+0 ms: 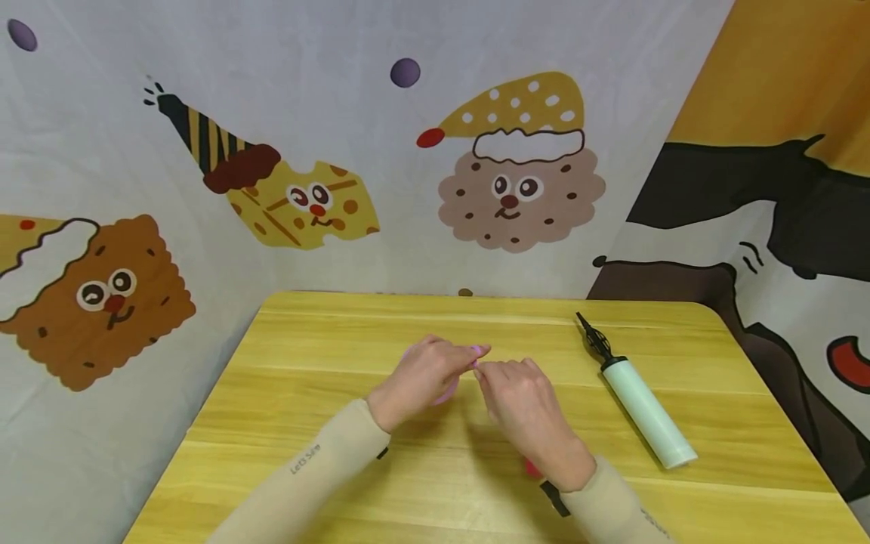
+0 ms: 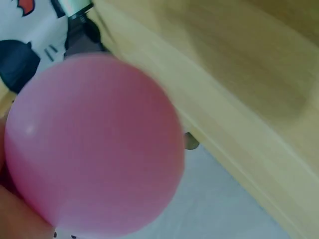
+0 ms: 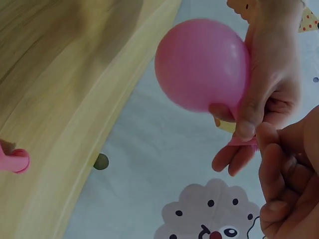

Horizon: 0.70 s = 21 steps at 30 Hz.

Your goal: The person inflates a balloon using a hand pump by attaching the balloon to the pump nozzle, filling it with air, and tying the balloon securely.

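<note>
Pink balloon is held above the worktop, nearer its far edge; the left hand's fingers pinch its neck, the right hand's the neck's end.

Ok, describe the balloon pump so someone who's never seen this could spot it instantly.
Find the yellow wood-grain table, then look to the right of the person's right hand. There the balloon pump lies slanting, its black nozzle pointing toward the cartoon-print cloth. Its long pale-green barrel sets it apart from the round pink balloon in the left hand.
</note>
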Motion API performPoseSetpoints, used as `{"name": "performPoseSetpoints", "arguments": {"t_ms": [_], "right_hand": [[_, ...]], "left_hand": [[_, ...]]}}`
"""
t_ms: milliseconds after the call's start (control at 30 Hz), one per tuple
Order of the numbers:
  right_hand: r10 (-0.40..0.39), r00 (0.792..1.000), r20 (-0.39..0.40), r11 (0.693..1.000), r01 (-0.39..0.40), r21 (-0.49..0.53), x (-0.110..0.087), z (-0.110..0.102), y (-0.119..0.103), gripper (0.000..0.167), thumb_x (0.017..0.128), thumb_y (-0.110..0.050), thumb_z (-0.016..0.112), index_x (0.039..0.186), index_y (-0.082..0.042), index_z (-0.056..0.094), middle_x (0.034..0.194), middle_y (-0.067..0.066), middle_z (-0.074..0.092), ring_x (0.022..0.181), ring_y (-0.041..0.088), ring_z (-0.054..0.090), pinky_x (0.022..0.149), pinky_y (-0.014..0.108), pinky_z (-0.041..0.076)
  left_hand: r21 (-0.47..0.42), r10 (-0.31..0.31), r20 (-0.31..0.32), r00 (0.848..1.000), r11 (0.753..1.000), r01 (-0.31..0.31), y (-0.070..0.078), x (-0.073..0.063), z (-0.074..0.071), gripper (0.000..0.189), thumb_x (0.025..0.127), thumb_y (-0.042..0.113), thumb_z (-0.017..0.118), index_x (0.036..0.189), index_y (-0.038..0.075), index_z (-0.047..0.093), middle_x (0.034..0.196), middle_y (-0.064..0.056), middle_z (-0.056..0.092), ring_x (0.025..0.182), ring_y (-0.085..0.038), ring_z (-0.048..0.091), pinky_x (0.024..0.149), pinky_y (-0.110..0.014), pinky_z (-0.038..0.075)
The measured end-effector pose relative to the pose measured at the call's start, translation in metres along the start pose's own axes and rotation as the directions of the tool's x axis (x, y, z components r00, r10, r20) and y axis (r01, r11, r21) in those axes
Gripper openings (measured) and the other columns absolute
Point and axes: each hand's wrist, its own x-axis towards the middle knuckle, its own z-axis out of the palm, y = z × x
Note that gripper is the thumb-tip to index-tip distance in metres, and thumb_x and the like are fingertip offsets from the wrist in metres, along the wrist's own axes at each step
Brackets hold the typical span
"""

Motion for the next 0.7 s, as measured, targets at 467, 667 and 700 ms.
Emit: {"name": "performPoseSetpoints", "arguments": {"t_ms": [467, 667, 700], "right_hand": [[0.058, 0.993, 0.098, 0.997, -0.052, -0.061, 0.002, 0.001, -0.002, 0.020, 0.090, -0.011, 0.069, 0.073, -0.007, 0.059, 0.057, -0.003, 0.046, 0.049, 0.015, 0.044, 0.050, 0.027, 0.032], [0.066, 0.989, 0.129, 0.995, -0.055, -0.085, 0.006, -0.002, -0.003, 0.020, 0.092, -0.013, 0.076, 0.078, -0.005, 0.064, 0.062, -0.001, 0.054, 0.052, 0.018, 0.049, 0.051, 0.029, 0.035], [0.070, 0.990, 0.119, 0.995, -0.061, -0.075, 0.008, -0.004, -0.003, 0.018, 0.092, -0.014, 0.077, 0.080, -0.005, 0.065, 0.064, 0.000, 0.057, 0.053, 0.018, 0.051, 0.051, 0.029, 0.035]], "left_hand": [[0.153, 0.031, -0.079, 0.996, 0.988, -0.018, 0.002, -0.010, 0.018, 0.024, 0.097, 0.012, 0.073, 0.120, 0.011, 0.077, 0.101, 0.005, 0.078, 0.078, -0.011, 0.071, 0.086, -0.032, 0.055], [0.084, -0.001, -0.059, 0.998, 0.996, 0.005, -0.001, -0.013, 0.019, 0.017, 0.101, 0.016, 0.068, 0.111, 0.010, 0.080, 0.091, 0.003, 0.078, 0.080, -0.010, 0.073, 0.088, -0.032, 0.057], [0.040, -0.028, -0.059, 0.998, 0.999, 0.030, -0.002, -0.014, 0.018, 0.017, 0.102, 0.015, 0.067, 0.111, 0.010, 0.080, 0.091, 0.002, 0.079, 0.080, -0.010, 0.074, 0.088, -0.033, 0.057]]}}
